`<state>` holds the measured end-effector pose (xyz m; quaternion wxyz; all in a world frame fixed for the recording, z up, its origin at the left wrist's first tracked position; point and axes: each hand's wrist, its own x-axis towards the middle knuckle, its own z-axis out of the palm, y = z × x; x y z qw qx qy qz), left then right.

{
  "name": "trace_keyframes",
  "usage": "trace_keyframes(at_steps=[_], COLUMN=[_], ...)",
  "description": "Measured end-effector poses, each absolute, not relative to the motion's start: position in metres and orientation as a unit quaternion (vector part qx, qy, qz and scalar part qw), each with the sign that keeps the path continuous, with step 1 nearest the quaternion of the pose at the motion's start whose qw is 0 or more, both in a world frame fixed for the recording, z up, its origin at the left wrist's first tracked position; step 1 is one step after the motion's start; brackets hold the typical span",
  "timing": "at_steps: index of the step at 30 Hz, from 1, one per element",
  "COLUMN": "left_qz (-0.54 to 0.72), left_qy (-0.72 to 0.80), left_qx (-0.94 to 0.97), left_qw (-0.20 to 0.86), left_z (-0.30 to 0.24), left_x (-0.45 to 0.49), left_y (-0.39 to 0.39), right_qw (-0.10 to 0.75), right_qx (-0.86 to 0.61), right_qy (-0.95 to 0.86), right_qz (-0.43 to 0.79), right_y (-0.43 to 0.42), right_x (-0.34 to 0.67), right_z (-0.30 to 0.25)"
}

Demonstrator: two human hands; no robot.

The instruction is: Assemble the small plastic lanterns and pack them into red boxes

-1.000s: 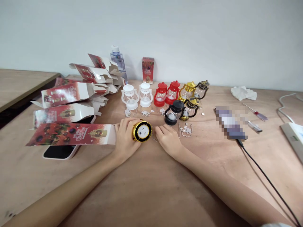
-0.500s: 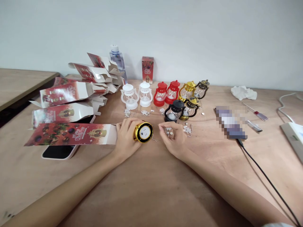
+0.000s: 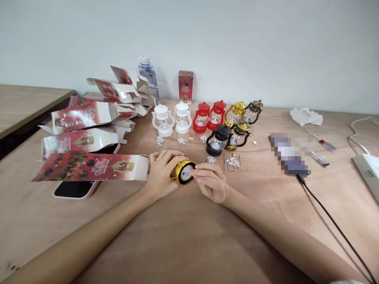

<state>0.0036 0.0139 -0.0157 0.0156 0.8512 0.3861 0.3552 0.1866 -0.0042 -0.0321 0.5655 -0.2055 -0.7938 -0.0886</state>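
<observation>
My left hand (image 3: 162,173) is closed around a gold mini lantern (image 3: 179,172) lying on its side, its round base turned toward me and to the right. The base has a black ring and a pale center disc. At the base's right edge are the fingertips of my right hand (image 3: 213,184), pinched together; anything between them is too small to make out. Beyond the hands stand a black lantern (image 3: 218,142), white lanterns (image 3: 182,120), red lanterns (image 3: 201,120) and gold and bronze lanterns (image 3: 237,138). Small wire handles, pale pieces and button cells (image 3: 234,162) lie before them.
Opened red-and-white boxes (image 3: 74,118) pile up on the left, one flat box (image 3: 89,167) lying over a phone (image 3: 74,190). A bottle (image 3: 149,77) and upright box (image 3: 185,87) stand by the wall. On the right are a cabled phone (image 3: 288,154), a screwdriver (image 3: 325,144) and crumpled tissue (image 3: 306,116).
My right hand has moved left and down from beside the small parts to the lantern's base. The lantern in my left hand has shifted slightly right and down.
</observation>
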Motion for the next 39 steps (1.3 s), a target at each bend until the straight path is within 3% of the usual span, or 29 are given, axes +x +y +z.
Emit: trace_keyframes(at_steps=[14,23,28,34,39], left_qz=[0.358,0.367,0.403,0.428,0.447], left_qy=[0.371,0.381,0.411,0.421,0.449], left_qx=[0.857,0.848,0.818,0.800,0.774], left_qw=[-0.009,-0.013,-0.004,-0.006,0.004], left_z=[-0.016,-0.015,-0.016,-0.017,-0.020], left_x=[0.003,0.003,0.002,0.002,0.002], left_y=[0.012,0.011,0.011,0.012,0.013], right_qw=[0.517,0.502,0.454,0.498,0.391], right_qx=[-0.143,-0.162,-0.210,-0.298,-0.449], right_qy=[-0.816,-0.822,-0.844,-0.801,-0.793], right_qz=[-0.213,-0.214,-0.195,-0.147,-0.126], right_y=[-0.003,-0.003,-0.005,-0.003,0.001], right_x=[0.190,0.188,0.182,0.190,0.198], right_z=[-0.021,-0.024,-0.026,-0.022,-0.025])
